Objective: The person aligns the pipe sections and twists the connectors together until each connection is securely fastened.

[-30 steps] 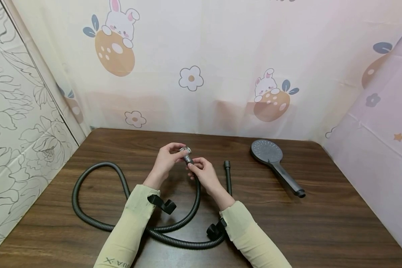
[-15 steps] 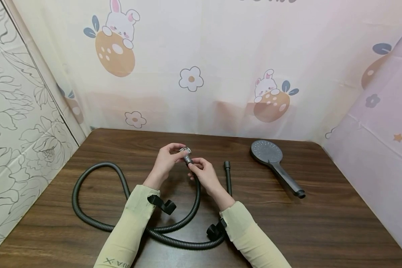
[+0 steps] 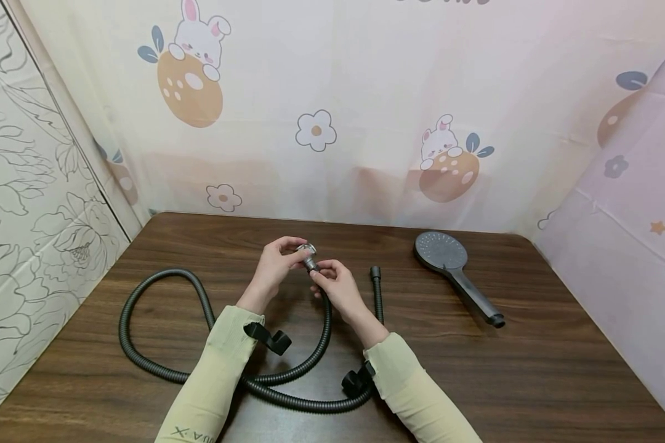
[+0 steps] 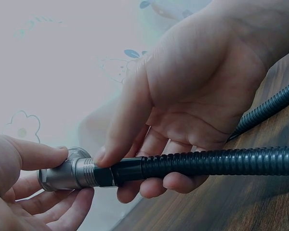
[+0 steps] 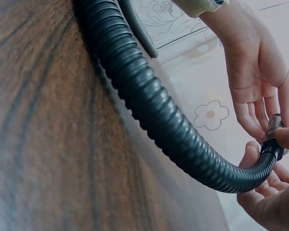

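In the head view my left hand [image 3: 270, 271] pinches a silver metal connector [image 3: 309, 248] between thumb and fingers, above the table. My right hand [image 3: 339, 288] grips the end of a black ribbed shower hose [image 3: 326, 332] just below it. Up close in the left wrist view, the connector [image 4: 62, 176] meets the hose's smooth black end [image 4: 127, 169] in line, with a finely ridged silver band [image 4: 89, 172] showing at the joint. The right thumb presses near that joint, and fingers curl under the hose. In the right wrist view the hose [image 5: 149, 96] bends toward both hands.
A grey hand shower head [image 3: 442, 251] lies at the right on the brown wooden table [image 3: 532, 369]. The hose loops across the left and front, passing under the left forearm. Its other end [image 3: 375, 274] lies right of the right hand. Patterned curtains hang behind and at the sides.
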{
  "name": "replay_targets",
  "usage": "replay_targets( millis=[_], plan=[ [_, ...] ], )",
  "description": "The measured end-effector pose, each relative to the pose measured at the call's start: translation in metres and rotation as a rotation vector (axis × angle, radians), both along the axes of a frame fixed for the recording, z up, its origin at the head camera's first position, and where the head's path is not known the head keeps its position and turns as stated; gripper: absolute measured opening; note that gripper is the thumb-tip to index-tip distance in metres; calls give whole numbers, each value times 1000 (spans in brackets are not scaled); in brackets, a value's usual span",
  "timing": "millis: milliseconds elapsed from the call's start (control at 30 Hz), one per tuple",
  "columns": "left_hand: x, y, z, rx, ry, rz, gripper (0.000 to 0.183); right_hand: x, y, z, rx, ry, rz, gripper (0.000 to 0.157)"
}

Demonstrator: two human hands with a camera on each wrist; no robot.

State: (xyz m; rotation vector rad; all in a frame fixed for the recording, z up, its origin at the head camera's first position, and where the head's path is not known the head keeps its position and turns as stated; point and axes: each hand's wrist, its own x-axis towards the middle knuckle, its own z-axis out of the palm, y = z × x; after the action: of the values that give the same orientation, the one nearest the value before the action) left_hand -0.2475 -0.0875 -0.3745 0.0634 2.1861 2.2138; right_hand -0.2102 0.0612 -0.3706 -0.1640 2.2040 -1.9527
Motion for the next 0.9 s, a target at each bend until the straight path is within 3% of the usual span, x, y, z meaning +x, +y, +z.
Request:
replay_targets(
  millis=[367, 900],
  plan=[
    [-1, 0, 0, 8, -8, -2, 33, -16, 1, -24, -24, -11, 4, 32],
    [0, 1, -1, 3, 5, 11, 27, -17, 0, -27, -7, 10, -10, 32]
  ],
)
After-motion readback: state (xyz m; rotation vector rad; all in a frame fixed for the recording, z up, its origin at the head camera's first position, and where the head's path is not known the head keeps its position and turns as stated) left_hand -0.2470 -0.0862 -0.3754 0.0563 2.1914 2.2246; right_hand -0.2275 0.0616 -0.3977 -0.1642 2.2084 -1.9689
